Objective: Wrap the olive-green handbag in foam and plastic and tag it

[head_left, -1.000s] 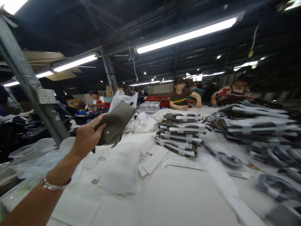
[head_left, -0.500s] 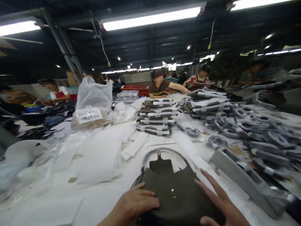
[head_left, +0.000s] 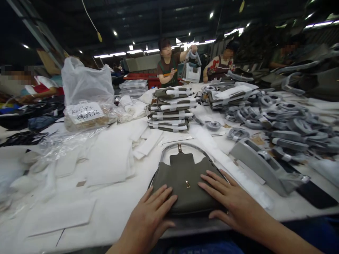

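An olive-green handbag (head_left: pixel 182 197) lies flat near the table's front edge, its flap tab and wrapped handle pointing away from me. A small gold clasp (head_left: pixel 188 184) sits in the middle of its front. My left hand (head_left: pixel 152 208) rests on the bag's lower left side, fingers spread and flat. On the right side my right hand (head_left: pixel 225 194) lies open on the leather, its fingers apart. Neither hand is wrapped around anything.
Behind the bag stands a stack of folded bags (head_left: pixel 171 109) with white wrapping. A grey tape dispenser (head_left: pixel 261 165) and grey wrapped straps (head_left: pixel 288 123) are at right. White sheets (head_left: pixel 111 158) and a plastic bag (head_left: pixel 87 84) lie left. A co-worker (head_left: pixel 166 67) stands opposite.
My view has tilted down. My right hand has come down from the bag's right edge onto its front. The co-worker opposite has straightened up and now lifts a wrapped item.
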Available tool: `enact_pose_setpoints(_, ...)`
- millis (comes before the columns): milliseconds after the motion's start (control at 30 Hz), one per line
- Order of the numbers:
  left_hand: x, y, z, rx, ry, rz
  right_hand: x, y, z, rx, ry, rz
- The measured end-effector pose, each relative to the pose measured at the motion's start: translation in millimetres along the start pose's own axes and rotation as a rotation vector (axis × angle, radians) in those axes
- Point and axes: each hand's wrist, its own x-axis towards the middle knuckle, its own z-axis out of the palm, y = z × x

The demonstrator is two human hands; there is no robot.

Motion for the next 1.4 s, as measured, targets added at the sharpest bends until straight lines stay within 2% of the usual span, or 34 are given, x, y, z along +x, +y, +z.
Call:
enact_pose_setpoints(67,11,-2,2.7,0.015,-0.082,-0.008,11,-2,-1,-0.036,-0.055,-0.050)
enact_pose_setpoints(167,23,-14,28.4,0.028,-0.123,0.032,21,3,24,-0.087,-0.077,-0.052)
enact_pose_setpoints(300,22,-30,76.9,0.102,-0.012,0.029,13,16,75,-0.163,0.036,-0.036)
enact_pose_setpoints(367,16,-31,86.6,0.127,0.053,0.029,7,18,87,-0.157,0.074,-0.037)
enact_pose_setpoints(467,9,-25,76.3,0.117,0.043,0.085,-1,20,80,-0.085,0.049,-0.094)
enact_pose_setpoints(567,5,-13,57.0,0.070,-0.060,0.143,-4,21,63,-0.002,-0.052,-0.148)
enact_pose_setpoints(633,6,-4,50.5,0.023,-0.130,0.122,-3,19,56,0.047,-0.120,-0.141)
enact_pose_setpoints(700,9,5,51.9,-0.022,-0.171,0.053,-2,14,57,0.063,-0.145,-0.121)
enact_pose_setpoints(767,13,13,59.7,-0.040,-0.157,-0.017,-3,11,64,0.020,-0.104,-0.116)
enact_pose_setpoints(867,16,16,75.1,-0.019,-0.050,-0.056,-4,15,75,-0.051,0.016,-0.147)
enact_pose_setpoints(933,14,13,82.0,0.021,0.030,-0.047,4,23,75,-0.010,0.064,-0.190)
enact_pose_setpoints(1000,11,9,85.5,0.091,0.099,-0.036,26,27,68,0.115,0.076,-0.179)
enact_pose_setpoints(1067,9,8,88.5,0.172,0.143,-0.040,63,21,55,0.308,0.064,-0.088)
enact_pose_setpoints(1133,8,9,95.2,0.241,0.176,-0.052,114,2,44,0.523,0.042,0.024)
enact_pose_setpoints(1200,9,11,108.5,0.299,0.229,-0.067,172,-23,40,0.710,0.000,0.052)
enact_pose_setpoints(1267,13,15,128.7,0.346,0.317,-0.094,232,-46,45,0.933,-0.089,0.098)
enact_pose_setpoints(1300,15,17,140.5,0.352,0.355,-0.125,260,-55,50,1.051,-0.127,0.187)
enact_pose_setpoints(1367,21,22,164.6,0.306,0.385,-0.223,307,-66,64,1.090,-0.103,0.278)
enact_pose_setpoints(1400,24,24,175.2,0.258,0.350,-0.294,325,-70,72,1.098,-0.092,0.318)
